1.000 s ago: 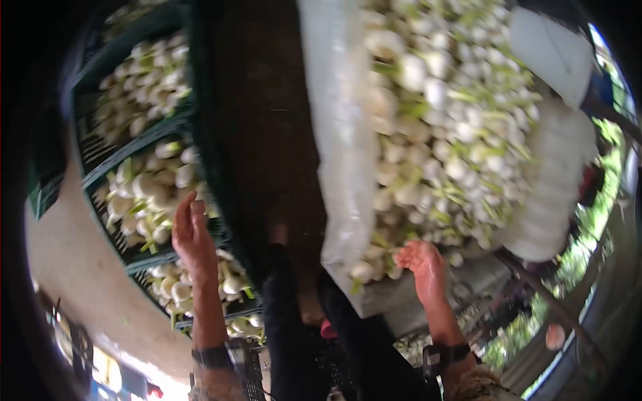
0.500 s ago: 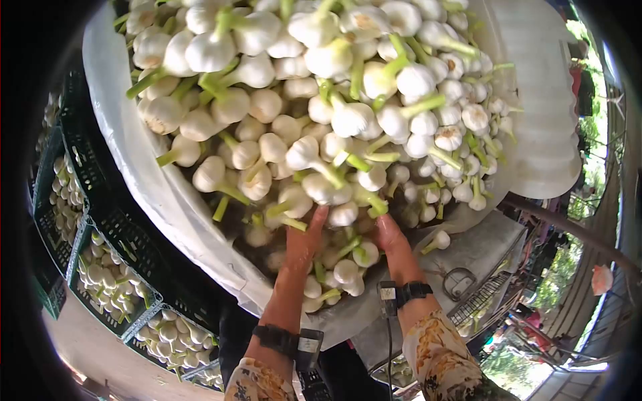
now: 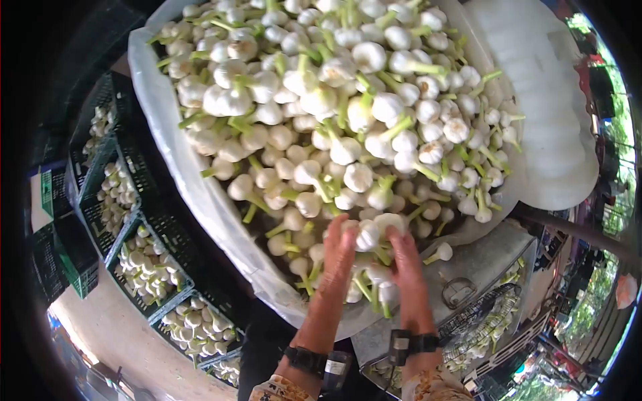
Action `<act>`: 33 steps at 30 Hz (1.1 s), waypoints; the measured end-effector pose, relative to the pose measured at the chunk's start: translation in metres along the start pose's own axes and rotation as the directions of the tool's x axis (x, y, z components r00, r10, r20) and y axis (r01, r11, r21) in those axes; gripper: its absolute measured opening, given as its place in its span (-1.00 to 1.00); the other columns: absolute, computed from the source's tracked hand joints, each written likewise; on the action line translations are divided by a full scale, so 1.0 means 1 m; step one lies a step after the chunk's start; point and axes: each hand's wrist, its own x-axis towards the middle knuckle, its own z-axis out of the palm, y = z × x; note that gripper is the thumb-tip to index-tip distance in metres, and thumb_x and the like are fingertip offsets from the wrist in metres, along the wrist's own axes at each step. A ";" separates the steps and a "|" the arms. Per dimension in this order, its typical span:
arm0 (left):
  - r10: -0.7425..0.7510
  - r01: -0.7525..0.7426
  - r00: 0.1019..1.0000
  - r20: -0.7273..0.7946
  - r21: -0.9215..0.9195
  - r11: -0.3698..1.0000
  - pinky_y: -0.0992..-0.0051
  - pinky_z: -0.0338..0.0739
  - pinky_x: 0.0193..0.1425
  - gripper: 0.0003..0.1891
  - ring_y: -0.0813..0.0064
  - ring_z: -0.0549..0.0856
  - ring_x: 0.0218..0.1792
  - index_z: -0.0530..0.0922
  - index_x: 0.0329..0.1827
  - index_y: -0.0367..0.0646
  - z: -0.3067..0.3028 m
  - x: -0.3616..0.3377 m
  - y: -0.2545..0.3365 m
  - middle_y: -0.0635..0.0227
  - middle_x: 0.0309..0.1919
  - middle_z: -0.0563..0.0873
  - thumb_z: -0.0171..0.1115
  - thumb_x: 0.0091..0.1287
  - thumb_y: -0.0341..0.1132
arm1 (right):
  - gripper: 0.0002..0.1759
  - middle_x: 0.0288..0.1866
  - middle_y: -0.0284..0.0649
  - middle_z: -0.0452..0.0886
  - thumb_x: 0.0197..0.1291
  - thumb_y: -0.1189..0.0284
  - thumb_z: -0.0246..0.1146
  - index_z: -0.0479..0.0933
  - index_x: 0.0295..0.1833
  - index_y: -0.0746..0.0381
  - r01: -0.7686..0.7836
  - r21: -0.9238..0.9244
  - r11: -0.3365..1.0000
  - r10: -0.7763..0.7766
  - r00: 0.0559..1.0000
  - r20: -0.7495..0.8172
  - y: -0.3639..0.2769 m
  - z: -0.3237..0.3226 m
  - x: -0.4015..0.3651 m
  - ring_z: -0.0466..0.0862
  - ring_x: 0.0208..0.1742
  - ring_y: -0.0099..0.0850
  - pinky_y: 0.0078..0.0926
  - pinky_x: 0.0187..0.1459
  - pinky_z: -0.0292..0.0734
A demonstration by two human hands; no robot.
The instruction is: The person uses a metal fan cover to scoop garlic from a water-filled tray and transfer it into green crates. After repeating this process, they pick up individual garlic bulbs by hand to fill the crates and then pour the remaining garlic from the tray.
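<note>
We have both hands down at the near edge of a big heap of garlic (image 3: 321, 113). Our left hand (image 3: 340, 250) and our right hand (image 3: 404, 264) are close together. The fingers of both curl around a small bunch of garlic (image 3: 372, 235) with green stems. The bunch sits between our palms, right at the low end of the heap and touching it. The heap lies on a white sheet (image 3: 190, 187) and it is very big. On our left, down low, stand dark crates (image 3: 160, 227). Some of them have garlic inside and look partly full. So we think a little of the garlic is in the crates, but much more waits in the heap. A grey metal table (image 3: 485, 254) is just beside our right hand.
</note>
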 end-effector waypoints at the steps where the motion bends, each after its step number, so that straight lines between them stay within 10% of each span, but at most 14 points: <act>1: 0.043 -0.038 0.998 -0.047 0.100 0.994 0.34 0.44 0.11 -0.27 0.28 0.54 0.04 0.38 0.25 -0.22 -0.002 0.003 -0.010 0.09 0.00 0.54 0.18 0.18 0.16 | -0.52 -0.11 -0.28 0.57 0.18 0.21 0.31 0.44 0.14 0.21 0.037 -0.040 0.999 -0.038 0.999 -0.032 -0.002 -0.004 -0.009 0.58 -0.14 -0.42 -0.40 -0.09 0.54; 5: 0.309 -0.312 0.950 0.050 0.222 0.924 0.19 0.26 0.32 -0.35 0.09 0.39 0.22 0.33 0.32 -0.14 -0.010 -0.032 0.016 -0.04 0.21 0.39 0.13 0.28 0.09 | -0.43 0.02 -0.20 0.53 0.22 0.14 0.26 0.37 0.20 0.29 0.273 -0.077 0.959 -0.268 0.961 0.066 -0.026 0.019 -0.052 0.58 -0.01 -0.38 -0.35 -0.07 0.58; 8: -0.037 0.031 0.999 0.031 0.166 0.986 0.40 0.34 0.25 -0.37 0.28 0.44 0.19 0.21 0.38 -0.07 -0.039 -0.073 0.114 0.16 0.16 0.41 -0.01 0.34 0.08 | -0.51 0.05 -0.19 0.52 0.28 0.29 0.22 0.32 0.23 0.28 0.247 -0.113 0.962 -0.236 0.966 0.103 -0.048 0.096 -0.113 0.59 -0.03 -0.38 -0.43 -0.07 0.60; 16: 0.187 -0.278 0.906 -0.379 -0.203 0.939 0.20 0.45 0.22 -0.33 0.25 0.50 0.18 0.22 0.41 0.05 -0.333 -0.148 0.261 0.20 0.21 0.43 0.04 0.30 0.16 | -0.54 -0.10 -0.30 0.59 0.16 0.33 0.36 0.46 0.13 0.28 0.052 -0.133 0.990 0.044 0.772 0.634 0.114 0.378 -0.183 0.55 -0.11 -0.57 -0.58 -0.05 0.47; 21: 0.389 0.233 0.652 -0.650 0.661 0.714 0.23 0.29 0.37 -0.36 0.08 0.38 0.31 0.36 0.35 -0.16 -0.574 -0.125 0.230 -0.08 0.34 0.27 0.21 0.26 -0.02 | -0.45 0.18 -0.11 0.45 0.20 0.38 0.30 0.36 0.26 0.35 0.424 -0.217 0.880 -0.113 0.628 0.770 0.276 0.490 -0.101 0.49 0.12 -0.40 -0.47 0.17 0.40; 24: 0.611 0.395 0.512 -0.604 0.797 0.457 0.20 0.23 0.40 -0.45 0.01 0.26 0.38 0.42 0.32 -0.06 -0.607 -0.116 0.208 0.02 0.37 0.26 0.24 0.25 -0.14 | -0.39 0.30 -0.01 0.35 0.16 0.44 0.29 0.31 0.32 0.30 0.726 -0.391 0.566 -0.115 0.539 0.835 0.304 0.487 -0.079 0.41 0.28 -0.20 -0.33 0.29 0.33; 27: 0.724 0.232 0.605 -0.330 0.944 0.236 0.04 0.08 0.44 -0.44 0.07 0.15 0.45 0.40 0.34 0.13 -0.593 -0.091 0.218 0.09 0.43 0.19 0.24 0.24 -0.09 | -0.26 0.40 -0.03 0.22 0.08 0.46 0.32 0.22 0.39 0.20 0.972 -0.228 -0.053 -0.148 0.218 0.965 0.279 0.502 -0.105 0.26 0.39 0.00 -0.13 0.35 0.27; 30: 0.609 0.084 0.777 -0.160 0.985 0.152 -0.09 -0.04 0.46 -0.31 0.07 0.11 0.47 0.34 0.38 0.18 -0.590 -0.050 0.208 0.09 0.48 0.04 0.31 0.12 -0.06 | -0.26 0.43 -0.09 0.21 0.13 0.25 0.30 0.22 0.40 0.19 0.949 0.079 -0.304 0.060 -0.064 0.996 0.292 0.552 -0.104 0.13 0.47 -0.05 0.03 0.41 0.08; 33: 0.592 0.182 0.785 -0.184 0.981 0.064 -0.23 -0.07 0.41 -0.35 0.21 0.17 0.46 0.40 0.29 0.17 -0.593 -0.052 0.200 0.09 0.46 0.09 0.34 0.07 -0.05 | -0.27 0.41 -0.03 0.25 0.16 0.17 0.25 0.24 0.37 0.29 0.882 -0.056 -0.468 0.019 0.074 0.997 0.330 0.558 -0.076 0.12 0.49 -0.07 0.01 0.42 0.05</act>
